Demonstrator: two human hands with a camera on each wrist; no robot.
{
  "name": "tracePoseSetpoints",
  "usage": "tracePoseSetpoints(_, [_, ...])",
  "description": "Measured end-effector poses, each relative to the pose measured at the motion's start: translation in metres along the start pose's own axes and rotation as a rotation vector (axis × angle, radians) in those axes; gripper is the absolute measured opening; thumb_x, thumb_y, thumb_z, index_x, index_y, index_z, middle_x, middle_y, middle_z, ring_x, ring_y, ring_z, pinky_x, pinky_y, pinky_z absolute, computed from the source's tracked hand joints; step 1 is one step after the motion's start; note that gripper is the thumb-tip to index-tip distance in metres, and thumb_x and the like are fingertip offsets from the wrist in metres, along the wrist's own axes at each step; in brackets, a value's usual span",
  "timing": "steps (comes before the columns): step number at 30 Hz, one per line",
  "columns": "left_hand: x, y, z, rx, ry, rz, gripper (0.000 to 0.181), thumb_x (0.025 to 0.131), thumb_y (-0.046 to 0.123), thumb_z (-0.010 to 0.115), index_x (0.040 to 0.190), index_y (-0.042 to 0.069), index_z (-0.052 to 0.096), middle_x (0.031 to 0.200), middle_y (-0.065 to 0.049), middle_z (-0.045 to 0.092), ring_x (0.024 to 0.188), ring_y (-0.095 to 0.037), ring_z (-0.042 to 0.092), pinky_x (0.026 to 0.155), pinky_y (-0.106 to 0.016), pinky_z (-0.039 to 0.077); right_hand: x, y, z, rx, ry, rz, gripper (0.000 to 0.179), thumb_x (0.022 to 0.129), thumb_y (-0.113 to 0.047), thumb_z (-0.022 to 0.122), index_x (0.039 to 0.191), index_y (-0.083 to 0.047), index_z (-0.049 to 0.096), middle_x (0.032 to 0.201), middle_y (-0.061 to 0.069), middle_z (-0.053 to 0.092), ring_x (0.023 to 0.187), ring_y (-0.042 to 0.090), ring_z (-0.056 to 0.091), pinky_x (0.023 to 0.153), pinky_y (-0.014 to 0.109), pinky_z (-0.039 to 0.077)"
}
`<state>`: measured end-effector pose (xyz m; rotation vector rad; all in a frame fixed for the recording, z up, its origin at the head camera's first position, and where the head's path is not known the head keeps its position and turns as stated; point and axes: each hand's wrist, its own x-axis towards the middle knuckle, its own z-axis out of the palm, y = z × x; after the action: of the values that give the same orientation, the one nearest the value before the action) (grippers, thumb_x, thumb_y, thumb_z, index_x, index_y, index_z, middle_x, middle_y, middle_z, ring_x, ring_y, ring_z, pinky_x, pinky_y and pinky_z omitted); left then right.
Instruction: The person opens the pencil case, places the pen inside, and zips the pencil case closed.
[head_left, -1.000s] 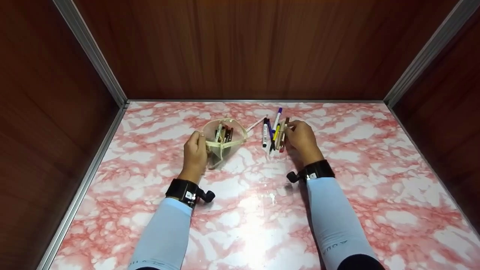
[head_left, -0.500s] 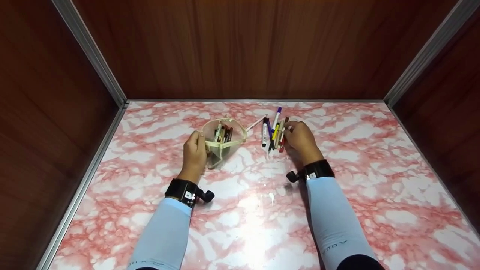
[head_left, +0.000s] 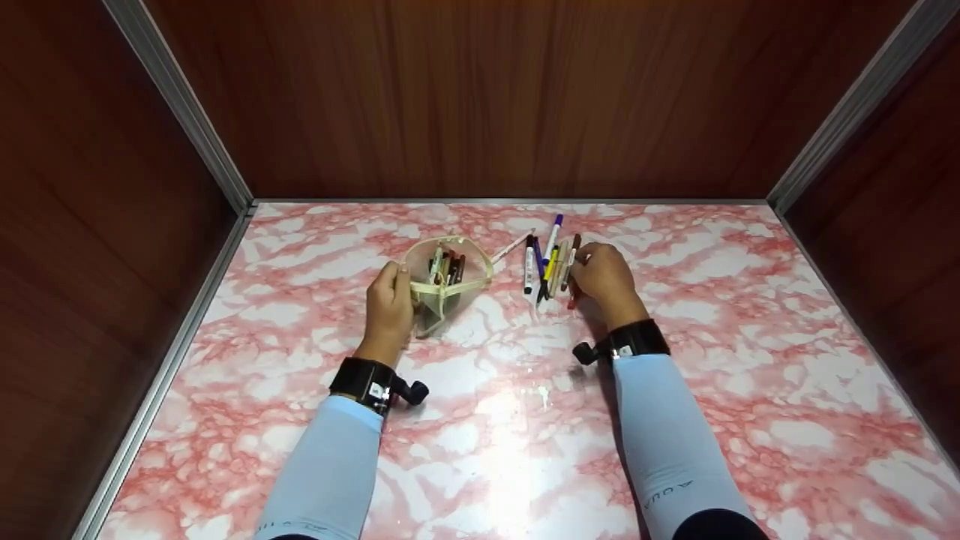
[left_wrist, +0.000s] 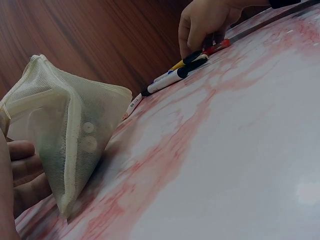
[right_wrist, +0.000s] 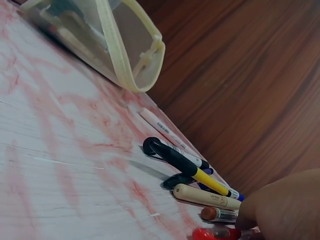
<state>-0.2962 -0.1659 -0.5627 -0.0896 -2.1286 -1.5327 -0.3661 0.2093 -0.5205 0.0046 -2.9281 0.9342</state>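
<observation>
Well, the see-through bag [head_left: 469, 286] has its mouth wide, and a bunch of pens [head_left: 439, 266] is inside. The left hand [head_left: 390, 300] pinches its rim, left of the loose pens. The right hand [head_left: 606, 277] touches the brown pen [head_left: 569, 264]; I can't tell if its fingers grip it. Near it lie a yellow and black pen [right_wrist: 187, 165] and a beige pen [right_wrist: 205, 196]. The shiny table [head_left: 510, 450] is pink and white. Dark wood walls [head_left: 480, 97] and gray metal strips [head_left: 187, 105] go around it. Table top stretches between both arms and out to each side.

Pink pen [right_wrist: 162, 128] across gap beside pouch [head_left: 469, 286]
</observation>
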Motion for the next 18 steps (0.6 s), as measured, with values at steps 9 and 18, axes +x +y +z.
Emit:
tracePoseSetpoints(9, [0.001,-0.001,0.0,-0.015,-0.01,-0.012,0.028,0.116,0.011,0.052,0.089,0.002,0.056,0.077,0.001,0.05,0.071,-0.017,0.053,0.063,-0.025,0.045,-0.004,0.005,-0.003,-0.027,0.012,0.052,0.024,0.106,-0.021,0.066,0.109,0.002,0.076,0.113,0.027,0.08,0.108,0.046,0.075,0.1,0.058,0.058])
tracePoseSetpoints(18, [0.0,0.0,0.0,-0.024,-0.016,-0.026,0.03,0.117,0.015,0.052,0.089,0.005,0.056,0.079,-0.001,0.055,0.071,-0.016,0.054,0.063,-0.025,0.046,-0.005,0.003,-0.006,-0.076,0.021,0.085,0.036,0.103,-0.018,0.061,0.132,0.002,0.069,0.13,0.03,0.077,0.123,0.05,0.073,0.107,0.062,0.057])
